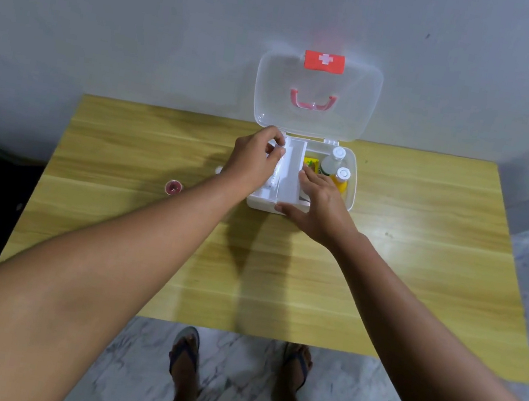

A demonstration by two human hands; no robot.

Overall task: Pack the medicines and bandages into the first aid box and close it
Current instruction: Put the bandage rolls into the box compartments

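The white first aid box (351,193) stands open at the table's far edge, its clear lid (320,81) leaning upright against the wall. A white inner tray (290,173) sits in the box's left half. My left hand (255,160) pinches a white tube (278,167) over the tray's left slot. My right hand (317,205) rests flat on the box's front rim, thumb on the outside wall. Two white-capped bottles, one clear (331,164) and one yellow (342,179), lie in the right half beside a yellow packet (310,163).
A small round red-lidded tin (173,187) lies on the wooden table (420,259) left of the box. A small white item (218,169) peeks out behind my left wrist. The wall stands right behind the box. My feet stand on marble floor below.
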